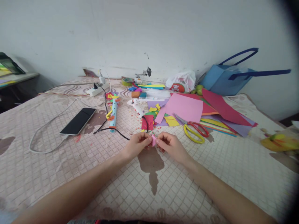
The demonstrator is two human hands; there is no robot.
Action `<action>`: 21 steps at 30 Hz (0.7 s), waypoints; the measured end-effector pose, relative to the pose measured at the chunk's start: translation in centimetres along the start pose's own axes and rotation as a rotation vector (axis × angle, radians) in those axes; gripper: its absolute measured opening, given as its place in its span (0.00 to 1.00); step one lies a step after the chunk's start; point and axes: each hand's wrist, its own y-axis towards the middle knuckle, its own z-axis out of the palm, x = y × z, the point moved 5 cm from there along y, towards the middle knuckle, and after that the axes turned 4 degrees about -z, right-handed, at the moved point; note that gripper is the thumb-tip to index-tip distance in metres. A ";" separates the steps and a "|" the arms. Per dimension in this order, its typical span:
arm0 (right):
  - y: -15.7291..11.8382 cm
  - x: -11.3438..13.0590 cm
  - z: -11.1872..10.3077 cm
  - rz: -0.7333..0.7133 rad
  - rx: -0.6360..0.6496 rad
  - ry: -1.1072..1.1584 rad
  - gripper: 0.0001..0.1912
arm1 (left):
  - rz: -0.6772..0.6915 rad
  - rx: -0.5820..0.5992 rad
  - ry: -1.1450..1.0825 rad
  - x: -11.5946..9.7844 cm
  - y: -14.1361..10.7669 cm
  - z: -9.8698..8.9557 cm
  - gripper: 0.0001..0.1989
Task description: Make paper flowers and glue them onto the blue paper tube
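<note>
A small pink paper piece (153, 140) is pinched between both hands, above the patterned cloth at the centre. My left hand (139, 143) holds its left side between thumb and fingers. On its right side, the fingers of my right hand (170, 144) are closed on it. Just beyond the hands lie a red paper square (147, 122) and a white glue gun (137, 108) with a black cord. Scissors with yellow and red handles (193, 132) rest to the right of my right hand, beside a large pink sheet (183, 107).
A phone (78, 121) with a white cable lies left. Near it stands a decorated light-blue strip (113, 115). Behind are a power strip (97, 90), coloured sheets (229, 109), a plastic bag (181, 81) and a blue bag (224, 81). A yellow packet (277, 142) lies far right.
</note>
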 end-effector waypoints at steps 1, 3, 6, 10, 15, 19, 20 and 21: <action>0.0 0.2 -0.1 -0.027 -0.026 -0.049 0.10 | 0.006 0.001 -0.013 0.0 0.0 0.0 0.17; -0.2 0.7 -0.2 -0.085 -0.078 -0.148 0.09 | 0.011 -0.006 -0.028 0.0 0.0 -0.1 0.17; -0.5 1.2 0.0 -0.157 -0.121 -0.285 0.08 | 0.009 -0.007 -0.039 -0.1 0.0 0.0 0.18; -0.6 1.4 0.4 -0.190 -0.083 -0.326 0.08 | -0.012 0.008 -0.042 -0.1 -0.1 0.2 0.18; -0.2 0.5 0.1 -0.067 0.016 -0.066 0.12 | -0.076 0.025 -0.179 0.1 0.0 0.1 0.17; 0.2 -0.2 -0.3 0.003 0.002 0.105 0.13 | -0.095 0.030 -0.240 0.3 0.0 -0.2 0.17; 0.2 -0.3 -0.4 0.008 -0.009 0.128 0.13 | -0.089 0.027 -0.243 0.3 0.0 -0.3 0.18; 0.2 -0.4 -0.4 0.014 -0.018 0.144 0.13 | -0.080 0.021 -0.245 0.3 0.1 -0.3 0.18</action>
